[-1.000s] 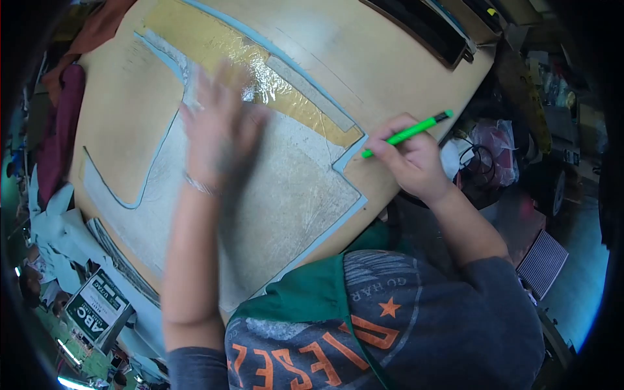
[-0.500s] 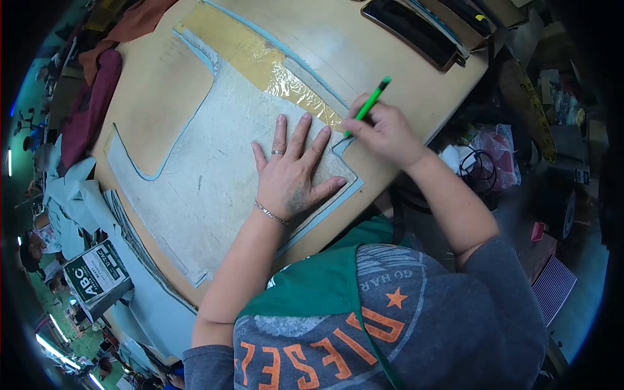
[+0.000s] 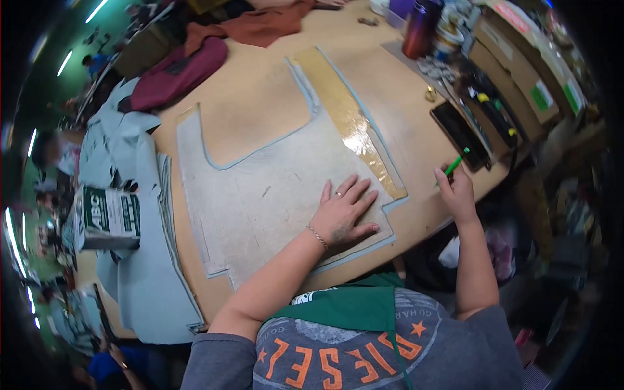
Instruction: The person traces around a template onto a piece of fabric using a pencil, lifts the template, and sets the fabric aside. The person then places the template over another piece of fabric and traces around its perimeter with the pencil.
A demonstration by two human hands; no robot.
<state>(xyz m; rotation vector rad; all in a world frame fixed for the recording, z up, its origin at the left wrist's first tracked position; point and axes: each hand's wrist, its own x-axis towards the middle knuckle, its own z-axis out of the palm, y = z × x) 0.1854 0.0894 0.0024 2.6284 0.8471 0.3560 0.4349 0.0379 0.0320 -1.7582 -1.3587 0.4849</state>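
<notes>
My left hand (image 3: 344,214) lies flat with fingers spread on a large greyish-white pattern template (image 3: 260,188), near its right end. Shiny yellow tape (image 3: 325,84) covers one arm of this U-shaped template. Light blue sheet material (image 3: 354,259) shows as a thin border under the template's edges. To the right, apart from the template, my right hand (image 3: 457,192) is closed around a green pen (image 3: 455,164). The pen's upper end points toward the phone; its lower tip is hard to make out.
A dark phone (image 3: 458,133) lies near the table's right edge, beside cardboard boxes (image 3: 513,68). A tumbler (image 3: 421,31) stands farther back. On the left are stacked light blue sheets (image 3: 146,286), an ABC-marked box (image 3: 109,218), maroon cloth (image 3: 182,75) and rust-coloured cloth (image 3: 263,27). Other people are at far left.
My right hand with the pen has moved off the template's notched corner, away to the right. My left hand stays flat on the template. The camera has tilted up, showing more of the table's far side.
</notes>
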